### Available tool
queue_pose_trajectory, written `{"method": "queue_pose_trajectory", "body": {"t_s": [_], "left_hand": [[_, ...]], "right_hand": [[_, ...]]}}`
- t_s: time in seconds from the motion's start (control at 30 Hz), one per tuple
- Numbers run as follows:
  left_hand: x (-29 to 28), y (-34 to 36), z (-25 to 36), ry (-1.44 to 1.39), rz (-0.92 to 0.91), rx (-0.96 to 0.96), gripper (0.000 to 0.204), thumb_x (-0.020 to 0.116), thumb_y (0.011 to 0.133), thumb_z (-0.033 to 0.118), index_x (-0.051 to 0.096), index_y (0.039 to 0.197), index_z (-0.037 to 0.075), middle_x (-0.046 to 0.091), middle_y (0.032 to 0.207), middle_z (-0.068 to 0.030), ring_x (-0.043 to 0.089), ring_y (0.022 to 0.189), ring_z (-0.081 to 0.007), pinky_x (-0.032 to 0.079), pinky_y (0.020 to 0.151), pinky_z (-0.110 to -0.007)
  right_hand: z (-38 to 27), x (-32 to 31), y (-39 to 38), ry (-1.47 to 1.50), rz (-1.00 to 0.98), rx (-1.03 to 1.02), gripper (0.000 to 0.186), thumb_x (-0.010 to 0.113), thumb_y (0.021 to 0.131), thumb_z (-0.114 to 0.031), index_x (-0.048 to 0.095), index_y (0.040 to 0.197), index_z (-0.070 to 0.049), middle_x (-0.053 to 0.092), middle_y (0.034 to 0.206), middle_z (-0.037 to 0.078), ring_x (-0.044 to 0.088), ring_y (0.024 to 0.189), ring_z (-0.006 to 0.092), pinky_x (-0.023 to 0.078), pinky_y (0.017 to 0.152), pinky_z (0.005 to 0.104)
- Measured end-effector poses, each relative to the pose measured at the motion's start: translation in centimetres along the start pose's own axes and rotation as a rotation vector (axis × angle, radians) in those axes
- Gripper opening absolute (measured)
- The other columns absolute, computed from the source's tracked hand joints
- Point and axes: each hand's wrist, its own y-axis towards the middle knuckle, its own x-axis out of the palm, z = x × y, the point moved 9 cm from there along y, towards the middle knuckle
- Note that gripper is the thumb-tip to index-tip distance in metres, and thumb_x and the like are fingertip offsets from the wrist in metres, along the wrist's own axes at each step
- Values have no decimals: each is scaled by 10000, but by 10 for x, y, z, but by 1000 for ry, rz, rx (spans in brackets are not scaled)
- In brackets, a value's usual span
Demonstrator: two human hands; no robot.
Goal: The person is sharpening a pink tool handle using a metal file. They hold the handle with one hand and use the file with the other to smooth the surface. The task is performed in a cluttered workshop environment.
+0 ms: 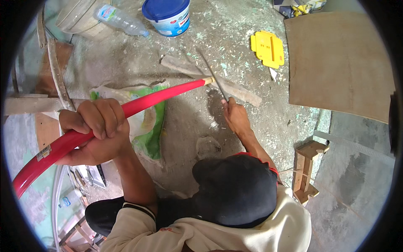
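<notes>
- Left hand [98,134]: the fingers were wrapped round the red pole [163,95], which extended past the grip on both sides.
- Right hand [237,117]: the fingers were closed on the near end of a thin dark tool [205,62]; whether it was a blade or a file could not be determined.
- The pole slanted above the floor [184,113], from its left side toward the middle. Its pale tip [208,80] appeared to meet the tool, over a plank [241,92].
- The plank lay slantwise on the floor, among pale shavings.
- A green-and-white sack [155,124] lay left of the floor's middle, partly behind the pole.
- Toward the floor's far edge stood a blue-lidded bucket [166,17], with a clear bottle [126,22] on its left.
- A yellow plastic piece [268,48] lay just beside the left edge of a brown sheet [340,63].
- A black cap [235,191] showed between the forearms.
</notes>
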Motion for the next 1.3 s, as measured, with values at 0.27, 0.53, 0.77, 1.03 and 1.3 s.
{"method": "queue_pose_trajectory", "body": {"t_s": [0.27, 0.53, 0.77, 1.03, 1.3], "left_hand": [[9, 1, 1, -39, -103, 20, 726, 340, 923, 844, 402, 845, 125, 425, 595, -13, 354, 421, -98, 304, 406, -270], [14, 2, 0, 4, -84, 7, 738, 331, 923, 847, 418, 857, 117, 431, 605, -18, 365, 428, -106, 311, 406, -282], [12, 1, -3, -30, -87, -2, 745, 333, 923, 846, 431, 871, 110, 435, 608, -23, 367, 433, -110, 315, 411, -285], [9, 4, -3, 10, 32, 2, 786, 314, 893, 886, 427, 776, 117, 392, 571, 1, 323, 422, -89, 286, 381, -259], [4, 3, -4, 38, 95, -6, 803, 315, 874, 904, 453, 787, 117, 376, 571, -4, 327, 427, -99, 293, 385, -254]], "right_hand": [[-1, 3, -5, -10, -60, 67, 352, 486, 1072, -322, 534, 988, 17, 643, 735, 306, 636, 720, 537, 482, 643, 595], [7, 12, 1, -86, -58, 108, 361, 487, 1067, -324, 531, 988, 26, 655, 767, 318, 646, 741, 535, 501, 675, 607], [-16, -7, -12, -6, 39, 30, 344, 500, 1065, -300, 517, 969, 30, 639, 709, 312, 639, 691, 533, 499, 632, 598], [-24, -9, -4, -51, 31, 8, 321, 481, 1071, -285, 500, 977, 22, 645, 697, 296, 643, 678, 527, 492, 639, 602], [-14, -10, -7, -48, 3, 152, 365, 447, 1074, -317, 542, 1031, 32, 669, 815, 346, 669, 828, 529, 515, 744, 614]]}}
